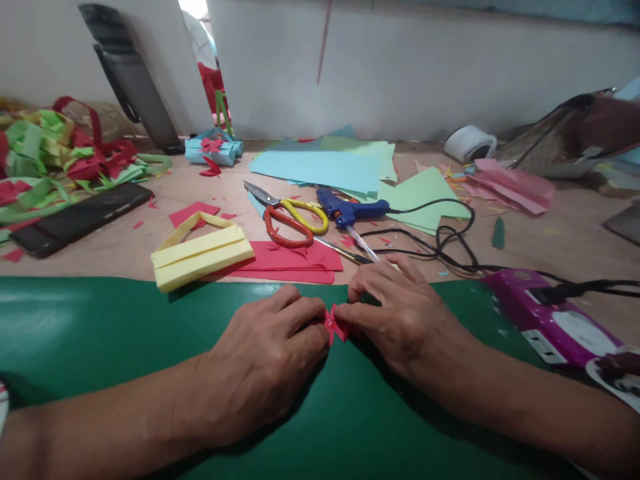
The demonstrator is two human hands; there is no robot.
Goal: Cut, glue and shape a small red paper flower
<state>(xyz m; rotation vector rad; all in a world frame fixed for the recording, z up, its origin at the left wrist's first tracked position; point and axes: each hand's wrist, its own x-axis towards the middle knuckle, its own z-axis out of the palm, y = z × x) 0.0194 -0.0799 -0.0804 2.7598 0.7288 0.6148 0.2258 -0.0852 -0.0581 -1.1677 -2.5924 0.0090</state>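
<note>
A small red paper bow [339,327] with a shiny spot at its middle is pinched between my two hands, over a green mat [345,413]. My left hand [280,343] is closed on its left side, thumb and fingers pressed together. On the right side, my right hand [407,317] grips it with thumb and index finger. Beyond my hands lie red paper strips [300,260], scissors [290,217] with red and yellow handles, and a blue glue gun [353,207] with a clear glue stick. A folded yellow paper bag [203,257] with a handle stands to the left.
A purple power strip [555,320] with a black plug sits at the right, its cables running across the table. At the left are a phone [83,217], paper scraps [75,150] and a dark bottle [133,80]. Blue paper sheets [320,167] lie at the back.
</note>
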